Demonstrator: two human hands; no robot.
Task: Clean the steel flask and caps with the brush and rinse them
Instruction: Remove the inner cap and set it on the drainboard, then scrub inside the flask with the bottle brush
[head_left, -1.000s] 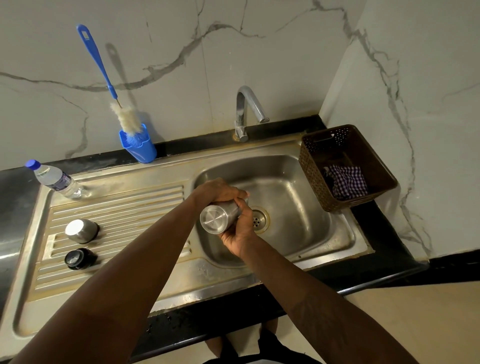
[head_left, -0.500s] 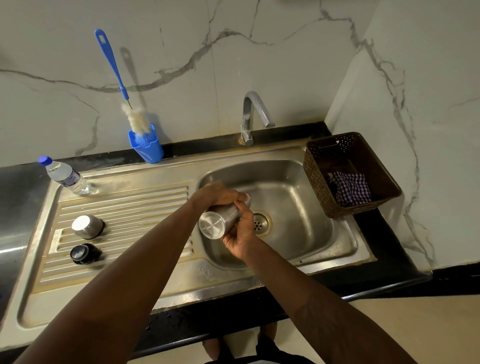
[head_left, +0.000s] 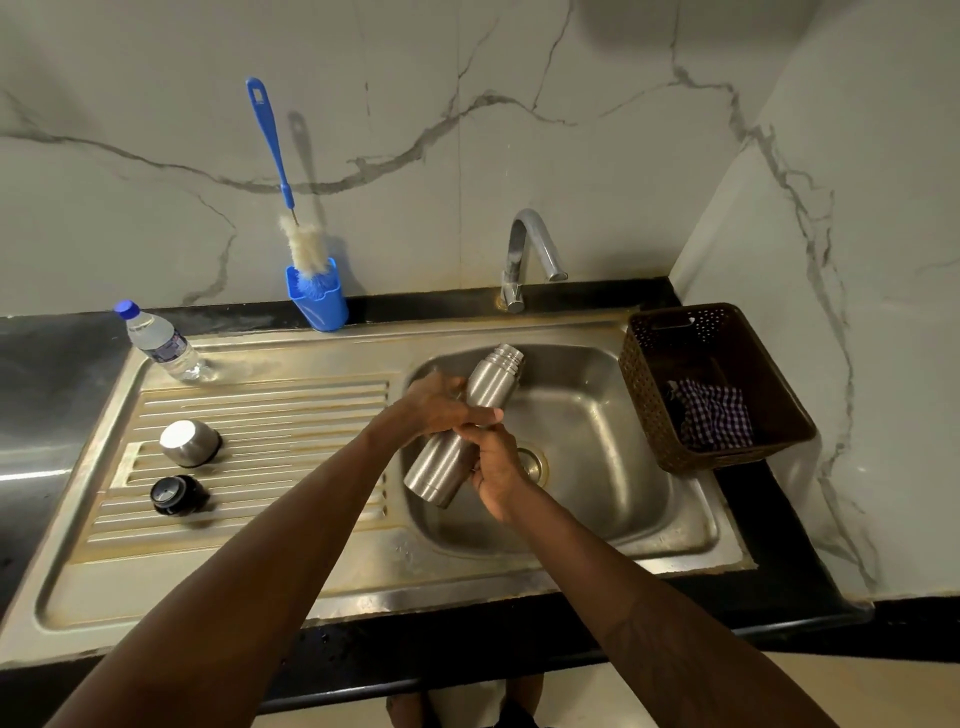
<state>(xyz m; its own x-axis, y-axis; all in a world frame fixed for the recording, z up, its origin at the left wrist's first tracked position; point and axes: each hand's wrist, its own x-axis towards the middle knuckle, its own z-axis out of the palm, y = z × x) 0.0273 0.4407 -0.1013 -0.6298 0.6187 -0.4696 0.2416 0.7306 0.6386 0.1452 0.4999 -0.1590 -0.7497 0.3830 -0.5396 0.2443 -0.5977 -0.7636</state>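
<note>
- A brown basket (head_left: 644, 384) holding a checked cloth (head_left: 714, 421) sits at 3 o'clock of the sink basin (head_left: 597, 519); the tap (head_left: 530, 249) is at 12.
- At 9 o'clock, the steel cap (head_left: 188, 441) and black cap (head_left: 177, 494) rest on the draining board, near each other but apart.
- At 10 to 11 o'clock are a water bottle (head_left: 161, 343) and the brush (head_left: 306, 249), upright in its blue holder (head_left: 317, 306).
- The steel flask (head_left: 491, 384) tilts over the basin, neck toward 1 o'clock.
- The left hand (head_left: 441, 410) curls round its middle; the right hand (head_left: 496, 467) grips just below.

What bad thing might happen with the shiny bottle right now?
The steel flask is held tilted above the sink basin by the left hand and right hand; if it is slippery, it may drop and clang. The steel cap and black cap sit loose on the drainboard, where a swinging arm might knock them.
</note>
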